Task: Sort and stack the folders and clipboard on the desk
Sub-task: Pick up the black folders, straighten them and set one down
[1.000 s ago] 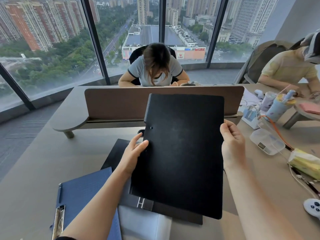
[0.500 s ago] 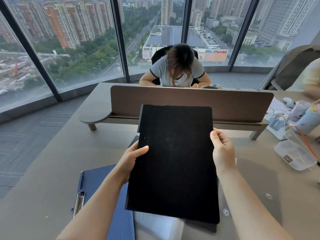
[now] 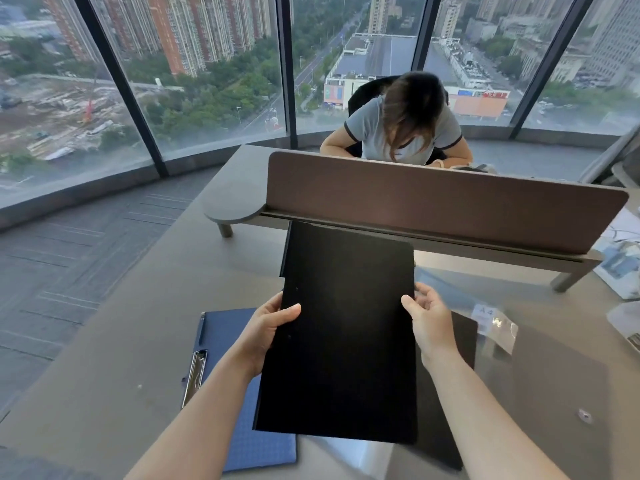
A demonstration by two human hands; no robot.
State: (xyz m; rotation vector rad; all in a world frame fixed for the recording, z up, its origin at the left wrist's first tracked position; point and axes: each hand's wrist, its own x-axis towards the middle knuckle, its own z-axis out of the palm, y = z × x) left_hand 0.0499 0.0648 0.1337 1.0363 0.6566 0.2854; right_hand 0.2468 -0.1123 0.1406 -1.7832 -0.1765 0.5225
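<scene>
I hold a black folder (image 3: 346,334) above the desk, its far end tilted up. My left hand (image 3: 268,329) grips its left edge and my right hand (image 3: 427,318) grips its right edge. Under it on the desk lies a second black folder (image 3: 460,344), mostly hidden, with only its right part showing. A blue clipboard (image 3: 225,341) with a metal clip lies flat to the left, partly covered by my left arm. A clear plastic sleeve (image 3: 495,323) marked A4 lies to the right of the folders.
A brown divider screen (image 3: 450,202) stands across the grey desk (image 3: 121,358) just beyond the folder. A person sits behind it, head bowed. Papers and a clear box (image 3: 623,323) lie at the right edge. Windows run along the back.
The view has swung left and down. The black folder, held in both hands, has shifted right off the blue clipboard and sits lower, nearer the folder on the desk.
</scene>
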